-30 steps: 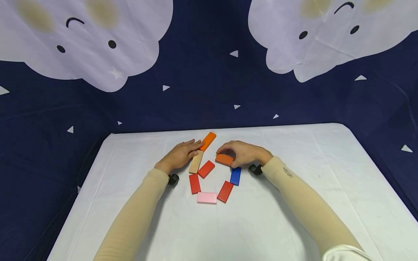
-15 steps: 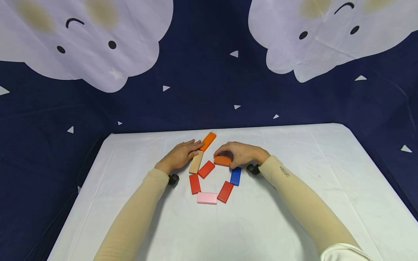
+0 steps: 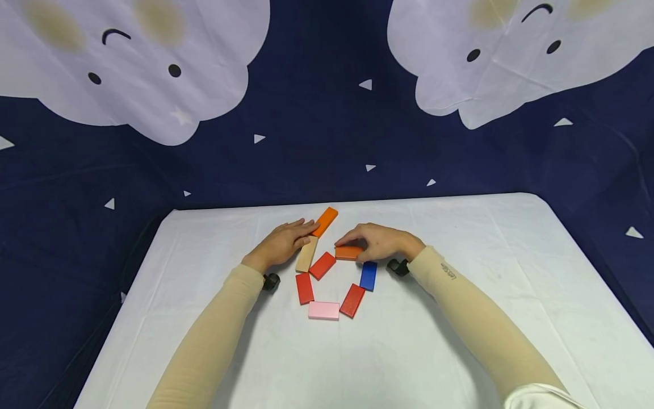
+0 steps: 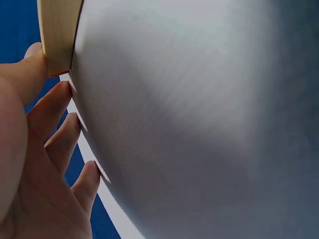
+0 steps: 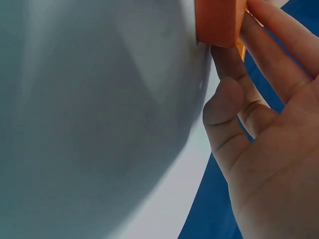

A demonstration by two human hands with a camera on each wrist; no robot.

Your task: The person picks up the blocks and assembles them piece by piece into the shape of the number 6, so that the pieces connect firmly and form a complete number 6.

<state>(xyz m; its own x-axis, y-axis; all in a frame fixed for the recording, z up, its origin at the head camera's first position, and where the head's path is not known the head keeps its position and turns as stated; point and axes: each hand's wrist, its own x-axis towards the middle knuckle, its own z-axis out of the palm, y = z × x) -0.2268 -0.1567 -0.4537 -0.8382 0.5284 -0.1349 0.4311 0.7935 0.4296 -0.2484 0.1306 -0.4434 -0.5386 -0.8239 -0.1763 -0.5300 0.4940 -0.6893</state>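
Observation:
My left hand [image 3: 283,243] lies with fairly straight fingers at the join of an upper orange block [image 3: 327,220] and a plain wood block [image 3: 306,255], touching them. In the left wrist view the thumb rests by the end of the wood block [image 4: 60,35]. My right hand [image 3: 382,241] grips a second, darker orange block [image 3: 348,253] between thumb and fingers; its end [image 5: 217,22] shows in the right wrist view. This block sits just above a blue block [image 3: 368,276] and right of a slanted red block [image 3: 323,266].
A red block [image 3: 305,288], a pink block [image 3: 324,311] and another red block [image 3: 352,300] curve round below, like the lower part of a ring. Everything lies on a white-covered table [image 3: 460,227]. A dark blue cloth [image 3: 327,113] with printed clouds hangs behind it.
The block in my right hand has shifted slightly left and turned nearly level, its left end now beside the slanted red block. My left hand has stayed still.

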